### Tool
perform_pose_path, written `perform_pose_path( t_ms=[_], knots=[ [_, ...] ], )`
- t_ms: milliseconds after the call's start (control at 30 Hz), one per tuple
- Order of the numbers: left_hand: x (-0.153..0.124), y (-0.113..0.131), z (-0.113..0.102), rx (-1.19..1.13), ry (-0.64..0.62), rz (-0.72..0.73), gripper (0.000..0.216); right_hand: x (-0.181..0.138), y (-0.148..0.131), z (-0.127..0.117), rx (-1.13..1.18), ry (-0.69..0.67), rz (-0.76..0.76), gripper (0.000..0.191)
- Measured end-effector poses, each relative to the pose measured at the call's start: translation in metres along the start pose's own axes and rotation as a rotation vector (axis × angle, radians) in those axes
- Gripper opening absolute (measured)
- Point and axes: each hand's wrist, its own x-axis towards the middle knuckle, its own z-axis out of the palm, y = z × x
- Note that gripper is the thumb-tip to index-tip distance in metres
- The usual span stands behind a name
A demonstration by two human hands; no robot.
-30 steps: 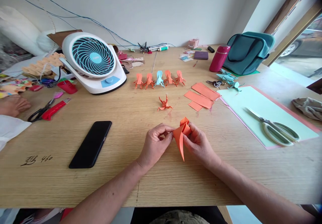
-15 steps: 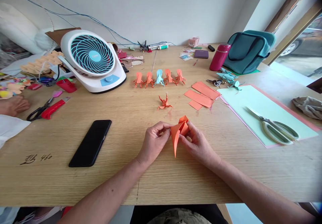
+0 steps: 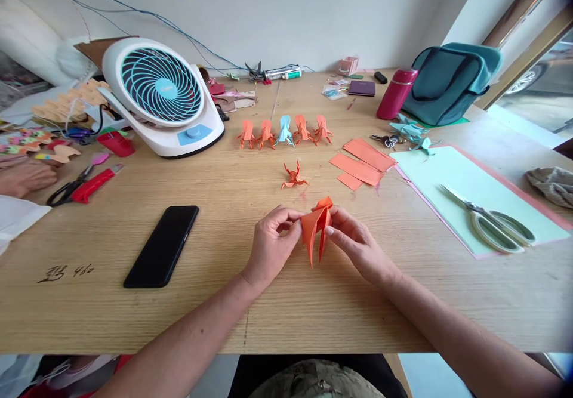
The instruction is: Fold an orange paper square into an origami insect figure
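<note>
Between my two hands is a piece of folded orange paper (image 3: 314, 225), held just above the table, with two pointed flaps hanging down and a small folded part at its top. My left hand (image 3: 276, 237) pinches its left edge between thumb and fingertips. On the other side, my right hand (image 3: 358, 240) grips the right edge, thumb in front and fingers partly hidden behind the paper. Just beyond stands a small orange origami figure (image 3: 294, 175) with thin legs. Farther back is a row of several origami figures (image 3: 285, 130), orange with a light blue one in the middle.
Orange paper strips (image 3: 358, 168) lie right of centre. Scissors (image 3: 487, 219) rest on pale green sheets (image 3: 447, 177). A black phone (image 3: 162, 246) and a fan (image 3: 165, 99) are at left, beside a red cutter (image 3: 96, 184). Another person's hand (image 3: 29, 177) is at the far left edge.
The right flap of the folded orange paper has swung down, so two points now hang side by side. My right thumb has shifted along its edge. The view has tilted slightly.
</note>
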Motion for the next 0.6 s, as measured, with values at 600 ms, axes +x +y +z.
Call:
perform_pose_path(
  t_ms=[600],
  knots=[
    [-0.008, 0.002, 0.005, 0.097, -0.02, 0.208, 0.019, 0.0, 0.006, 0.001, 0.068, 0.144, 0.021, 0.034]
  ],
)
